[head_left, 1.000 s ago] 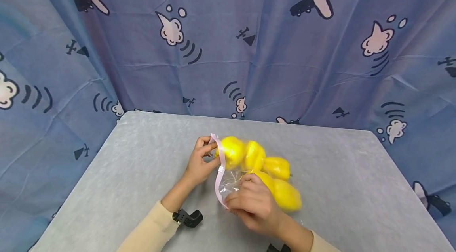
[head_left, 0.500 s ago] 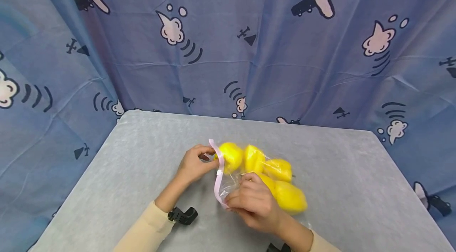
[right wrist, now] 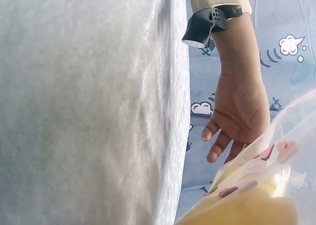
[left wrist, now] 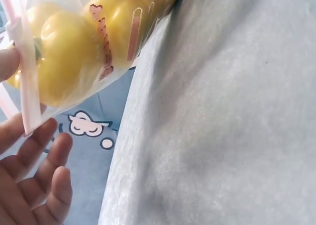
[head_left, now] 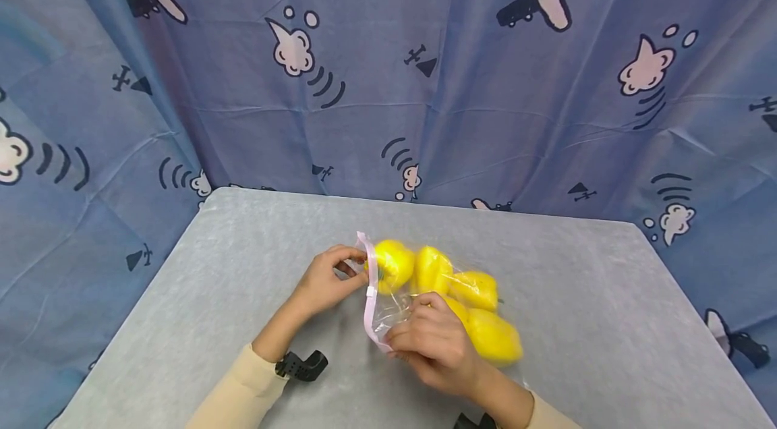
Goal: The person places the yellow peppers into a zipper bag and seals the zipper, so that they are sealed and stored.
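Several yellow bell peppers (head_left: 394, 266) are inside a clear zip bag (left wrist: 74, 99) printed with pink pictures. Its pale pink zip strip (head_left: 369, 307) faces the left hand. My left hand (head_left: 324, 284) is at the far end of the bag's mouth, thumb and fingers set apart. In the left wrist view, the thumb lies against the strip, and the index finger passes behind its lower end; the other fingers are loosely bent. My right hand (head_left: 437, 351) pinches the near end of the bag's mouth, its curled fingers partly covering the peppers. The right wrist view shows the left palm behind the bag.
A grey-white cloth table (head_left: 607, 321) lies under the bag. Behind and at the sides hangs a blue curtain (head_left: 364, 78) with airplane and cloud prints. A black wrist strap mount (head_left: 301, 366) sits by the left cream sleeve (head_left: 243, 385).
My left hand has drawn back to the left and slightly down, away from the pepper at the mouth. The bag's contents shifted a little down and right. The right hand keeps its grip.
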Demonstrator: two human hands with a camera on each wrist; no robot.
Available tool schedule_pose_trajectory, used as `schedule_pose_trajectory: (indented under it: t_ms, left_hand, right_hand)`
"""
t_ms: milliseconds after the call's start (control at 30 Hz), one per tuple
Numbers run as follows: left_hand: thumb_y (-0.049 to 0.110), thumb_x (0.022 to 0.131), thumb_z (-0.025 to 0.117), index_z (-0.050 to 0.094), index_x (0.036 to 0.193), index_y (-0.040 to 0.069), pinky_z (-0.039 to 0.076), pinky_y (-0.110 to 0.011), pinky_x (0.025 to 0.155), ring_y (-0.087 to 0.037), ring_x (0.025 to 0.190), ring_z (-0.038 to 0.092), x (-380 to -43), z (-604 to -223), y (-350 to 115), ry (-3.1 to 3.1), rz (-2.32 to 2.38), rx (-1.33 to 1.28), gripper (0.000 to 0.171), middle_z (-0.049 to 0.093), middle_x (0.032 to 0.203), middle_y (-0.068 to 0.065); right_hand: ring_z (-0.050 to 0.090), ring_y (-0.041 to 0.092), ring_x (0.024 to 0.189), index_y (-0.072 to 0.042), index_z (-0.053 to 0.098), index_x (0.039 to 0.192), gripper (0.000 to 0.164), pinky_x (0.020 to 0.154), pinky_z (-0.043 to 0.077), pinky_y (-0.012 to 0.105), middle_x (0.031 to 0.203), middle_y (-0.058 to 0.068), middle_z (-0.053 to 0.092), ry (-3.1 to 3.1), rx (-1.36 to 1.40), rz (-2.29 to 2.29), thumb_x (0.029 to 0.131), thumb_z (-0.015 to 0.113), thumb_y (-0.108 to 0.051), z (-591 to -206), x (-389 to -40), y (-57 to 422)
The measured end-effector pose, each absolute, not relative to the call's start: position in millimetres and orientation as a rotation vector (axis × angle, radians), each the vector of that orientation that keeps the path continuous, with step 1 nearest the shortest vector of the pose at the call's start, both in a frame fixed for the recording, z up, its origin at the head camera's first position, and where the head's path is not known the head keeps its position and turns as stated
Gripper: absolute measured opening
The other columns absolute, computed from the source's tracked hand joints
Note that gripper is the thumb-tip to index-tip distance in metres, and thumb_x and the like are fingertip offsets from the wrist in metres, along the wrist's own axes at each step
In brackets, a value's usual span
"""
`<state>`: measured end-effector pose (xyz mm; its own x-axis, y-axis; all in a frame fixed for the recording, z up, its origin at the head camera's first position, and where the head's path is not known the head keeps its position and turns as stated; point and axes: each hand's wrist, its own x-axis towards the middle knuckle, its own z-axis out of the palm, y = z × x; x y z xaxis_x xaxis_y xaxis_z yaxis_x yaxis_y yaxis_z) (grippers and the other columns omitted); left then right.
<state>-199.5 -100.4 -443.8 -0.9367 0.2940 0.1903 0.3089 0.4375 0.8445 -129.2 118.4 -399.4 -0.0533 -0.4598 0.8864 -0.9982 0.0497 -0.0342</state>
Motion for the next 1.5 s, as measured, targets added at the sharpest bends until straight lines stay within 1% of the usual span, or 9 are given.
schedule_pose_trajectory:
  t_ms: [200,333,567,700,833,967,1133,1300,1500]
  left_hand:
    - [0.022,0.076,0.08,0.065,0.087,0.017,0.051,-0.023,0.063,-0.01,0.075,0.062,-197,-442,-99,-2.686,-1.574,-0.5,0.019,0.064,0.092,0.002]
    - [0.022,0.075,0.081,0.065,0.086,0.017,0.052,-0.025,0.066,-0.011,0.076,0.062,-196,-441,-98,-2.673,-1.563,-0.524,0.02,0.063,0.09,0.001]
    - [0.02,0.078,0.079,0.064,0.084,0.02,0.056,-0.04,0.073,-0.016,0.078,0.062,-190,-442,-100,-2.589,-1.552,-0.517,0.016,0.058,0.099,-0.002]
    - [0.021,0.08,0.077,0.062,0.08,0.023,0.057,-0.038,0.072,-0.015,0.078,0.062,-179,-437,-102,-2.571,-1.48,-0.461,0.015,0.057,0.099,0.0]
    - [0.023,0.081,0.076,0.065,0.073,0.024,0.056,-0.031,0.07,-0.013,0.076,0.062,-169,-432,-101,-2.592,-1.386,-0.379,0.013,0.059,0.086,0.004]
    - [0.029,0.083,0.073,0.07,0.068,0.024,0.047,-0.022,0.058,-0.007,0.064,0.056,-160,-429,-95,-2.694,-1.414,-0.305,0.016,0.061,0.069,0.011]
    - [0.031,0.082,0.073,0.069,0.064,0.019,0.032,-0.018,0.047,-0.003,0.05,0.042,-156,-431,-84,-2.776,-1.533,-0.271,0.022,0.052,0.054,0.009]
    - [0.021,0.086,0.068,0.061,0.064,0.012,0.03,-0.019,0.046,-0.003,0.048,0.038,-155,-428,-77,-2.641,-1.645,-0.209,0.025,0.043,0.054,0.007]
    - [0.019,0.088,0.066,0.059,0.064,0.006,0.028,-0.02,0.045,-0.005,0.047,0.036,-162,-420,-72,-2.585,-1.769,-0.152,0.028,0.043,0.052,0.006]
  right_hand:
    - [0.061,0.012,0.07,-0.005,0.07,0.082,0.009,0.075,0.042,0.035,0.081,0.002,0.071,-1.613,1.487,0.954,0.088,0.069,-0.012,-400,-129,119]
    - [0.061,0.013,0.071,-0.004,0.07,0.082,0.009,0.075,0.042,0.036,0.08,0.002,0.071,-1.612,1.478,0.953,0.087,0.069,-0.012,-401,-129,120]
    - [0.06,0.013,0.07,-0.004,0.07,0.082,0.009,0.075,0.042,0.036,0.081,0.003,0.071,-1.589,1.498,0.94,0.086,0.071,-0.012,-400,-130,121]
    - [0.061,0.013,0.069,-0.004,0.07,0.082,0.008,0.075,0.042,0.035,0.081,0.003,0.071,-1.576,1.504,0.929,0.086,0.071,-0.012,-399,-131,121]
    - [0.061,0.013,0.07,-0.005,0.069,0.083,0.007,0.075,0.043,0.035,0.081,0.003,0.072,-1.567,1.514,0.909,0.085,0.072,-0.011,-398,-131,121]
    - [0.061,0.013,0.069,-0.005,0.069,0.083,0.007,0.075,0.043,0.036,0.081,0.003,0.072,-1.55,1.53,0.89,0.085,0.071,-0.011,-398,-132,120]
    - [0.061,0.013,0.069,-0.006,0.069,0.083,0.007,0.075,0.042,0.035,0.081,0.003,0.072,-1.548,1.553,0.875,0.088,0.068,-0.01,-400,-130,120]
    - [0.059,0.012,0.067,-0.006,0.069,0.084,0.007,0.076,0.042,0.033,0.081,0.002,0.071,-1.531,1.597,0.842,0.089,0.064,-0.007,-396,-125,119]
    - [0.056,0.012,0.065,-0.005,0.068,0.082,0.01,0.074,0.042,0.03,0.079,0.002,0.071,-1.538,1.604,0.854,0.09,0.061,-0.004,-392,-122,116]
